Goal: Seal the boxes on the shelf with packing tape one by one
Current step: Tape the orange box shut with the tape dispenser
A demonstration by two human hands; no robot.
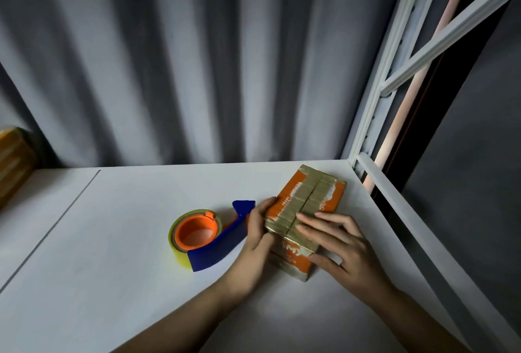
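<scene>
An orange cardboard box lies on the white shelf board, with tan packing tape along its top flaps and down its near end. My left hand holds the box's left side, thumb on the near end. My right hand lies flat over the near top of the box, its straight fingers pressing the tape. A blue tape dispenser with an orange core and a yellowish tape roll lies just left of my left hand, apart from it.
A grey pleated curtain hangs behind the shelf. The white metal shelf upright and rail stand at the right edge. A second yellowish box sits at the far left edge of view.
</scene>
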